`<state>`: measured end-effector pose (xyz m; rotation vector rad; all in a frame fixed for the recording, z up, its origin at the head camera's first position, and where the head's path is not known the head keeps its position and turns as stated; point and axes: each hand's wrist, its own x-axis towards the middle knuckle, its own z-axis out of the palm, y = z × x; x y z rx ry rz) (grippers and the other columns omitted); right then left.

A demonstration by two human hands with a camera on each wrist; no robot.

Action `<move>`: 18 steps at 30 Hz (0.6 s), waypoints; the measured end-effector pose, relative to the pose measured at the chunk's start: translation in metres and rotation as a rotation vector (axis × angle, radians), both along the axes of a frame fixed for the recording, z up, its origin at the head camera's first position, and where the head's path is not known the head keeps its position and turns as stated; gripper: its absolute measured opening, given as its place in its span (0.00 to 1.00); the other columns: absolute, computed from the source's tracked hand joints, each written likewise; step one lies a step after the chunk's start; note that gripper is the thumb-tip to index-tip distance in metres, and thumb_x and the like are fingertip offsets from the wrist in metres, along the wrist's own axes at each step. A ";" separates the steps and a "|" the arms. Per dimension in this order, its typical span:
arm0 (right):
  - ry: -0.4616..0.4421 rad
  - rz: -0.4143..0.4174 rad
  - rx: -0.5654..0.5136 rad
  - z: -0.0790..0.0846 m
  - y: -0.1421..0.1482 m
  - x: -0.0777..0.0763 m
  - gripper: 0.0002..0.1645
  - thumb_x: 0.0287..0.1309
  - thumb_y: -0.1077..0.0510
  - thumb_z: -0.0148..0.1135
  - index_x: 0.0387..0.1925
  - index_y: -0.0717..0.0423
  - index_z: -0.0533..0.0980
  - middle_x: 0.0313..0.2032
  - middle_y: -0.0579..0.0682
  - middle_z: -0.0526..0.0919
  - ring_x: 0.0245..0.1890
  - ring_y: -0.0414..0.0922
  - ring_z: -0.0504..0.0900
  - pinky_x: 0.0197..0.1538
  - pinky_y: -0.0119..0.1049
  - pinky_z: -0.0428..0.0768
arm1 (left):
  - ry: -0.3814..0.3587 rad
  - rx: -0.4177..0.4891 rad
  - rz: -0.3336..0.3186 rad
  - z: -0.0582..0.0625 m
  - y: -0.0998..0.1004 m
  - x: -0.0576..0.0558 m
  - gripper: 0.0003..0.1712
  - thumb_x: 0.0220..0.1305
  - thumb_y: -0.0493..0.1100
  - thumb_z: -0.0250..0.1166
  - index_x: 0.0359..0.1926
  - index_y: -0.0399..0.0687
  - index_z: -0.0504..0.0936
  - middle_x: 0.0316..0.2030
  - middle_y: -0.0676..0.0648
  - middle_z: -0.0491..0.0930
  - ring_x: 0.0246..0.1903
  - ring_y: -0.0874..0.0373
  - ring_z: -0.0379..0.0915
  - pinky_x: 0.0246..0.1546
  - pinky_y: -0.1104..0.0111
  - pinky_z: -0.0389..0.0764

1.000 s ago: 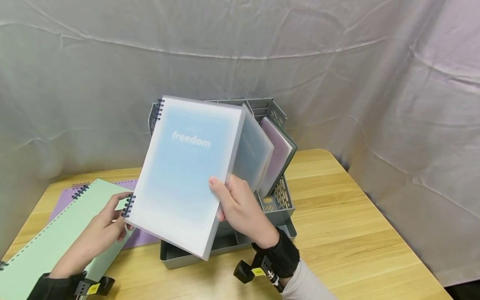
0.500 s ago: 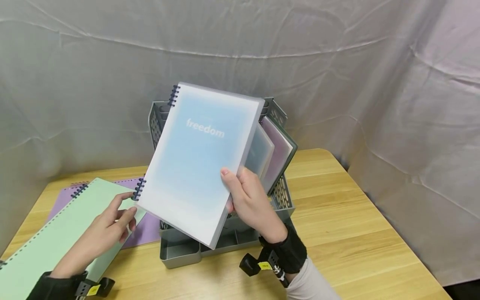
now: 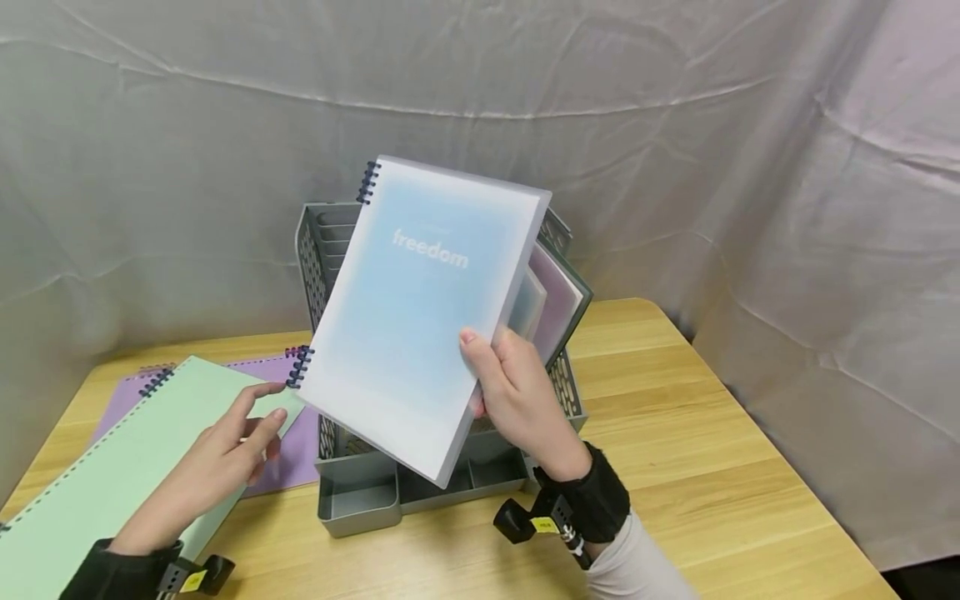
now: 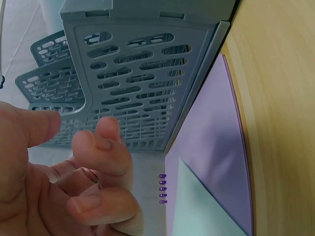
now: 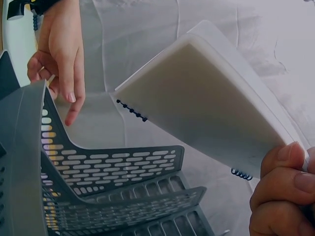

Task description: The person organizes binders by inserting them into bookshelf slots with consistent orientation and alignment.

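Note:
My right hand (image 3: 521,396) grips a spiral notebook (image 3: 416,300) by its right edge, thumb on the front cover. The cover is translucent with a pale blue panel reading "freedom", and dark coils run along the left side. It is held tilted in the air over a grey desk organizer (image 3: 360,500). In the right wrist view the back of the notebook (image 5: 192,103) hangs apart from the organizer's perforated dividers (image 5: 128,167). My left hand (image 3: 217,458) hovers with loosely bent fingers, its index fingertip near the lower coils in the head view, holding nothing.
A frosted blue notebook (image 3: 527,304), a purple one (image 3: 553,292) and a dark-covered one stand leaning in the organizer's right side. Left on the wooden table (image 3: 712,467), a green notebook (image 3: 97,475) overlaps a purple notebook (image 3: 300,454). Grey cloth (image 3: 225,167) hangs behind.
My right hand has carried the notebook rightward and up, uncovering the organizer's left compartment. My left hand has moved slightly right and its fingers have come off the coils.

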<state>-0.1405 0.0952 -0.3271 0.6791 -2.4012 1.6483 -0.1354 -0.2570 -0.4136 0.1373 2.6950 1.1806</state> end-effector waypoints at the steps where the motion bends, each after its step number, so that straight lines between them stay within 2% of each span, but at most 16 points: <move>1: 0.003 -0.011 0.006 0.000 0.001 0.000 0.24 0.87 0.54 0.45 0.27 0.54 0.61 0.18 0.51 0.69 0.16 0.43 0.78 0.21 0.36 0.69 | 0.001 0.004 -0.001 0.000 0.001 0.000 0.35 0.88 0.59 0.46 0.83 0.49 0.51 0.31 0.45 0.79 0.23 0.57 0.72 0.22 0.67 0.70; 4: 0.013 -0.039 0.013 0.002 0.005 0.000 0.24 0.87 0.54 0.46 0.26 0.53 0.61 0.18 0.50 0.70 0.16 0.42 0.79 0.20 0.36 0.68 | 0.009 0.019 -0.010 0.001 0.004 0.000 0.34 0.88 0.58 0.46 0.83 0.49 0.52 0.31 0.45 0.79 0.23 0.56 0.71 0.22 0.67 0.71; 8: 0.024 -0.060 0.022 0.003 0.009 0.000 0.24 0.86 0.54 0.46 0.27 0.54 0.63 0.18 0.50 0.72 0.16 0.47 0.80 0.20 0.35 0.69 | 0.022 0.033 -0.018 0.002 0.008 0.000 0.33 0.88 0.57 0.46 0.82 0.50 0.53 0.31 0.45 0.79 0.22 0.57 0.71 0.22 0.67 0.71; 14: 0.029 -0.084 0.032 0.003 0.015 -0.001 0.23 0.86 0.53 0.46 0.28 0.55 0.65 0.18 0.50 0.72 0.15 0.45 0.79 0.19 0.36 0.70 | 0.097 0.041 -0.030 0.003 0.014 -0.001 0.29 0.90 0.55 0.41 0.81 0.50 0.56 0.29 0.46 0.79 0.19 0.58 0.71 0.21 0.67 0.72; 18: 0.040 -0.094 0.026 0.003 0.018 -0.002 0.22 0.86 0.54 0.46 0.29 0.56 0.66 0.19 0.51 0.70 0.14 0.47 0.79 0.19 0.36 0.72 | 0.103 0.044 -0.022 0.004 0.018 -0.003 0.29 0.90 0.55 0.41 0.81 0.49 0.55 0.29 0.46 0.78 0.19 0.58 0.71 0.22 0.67 0.71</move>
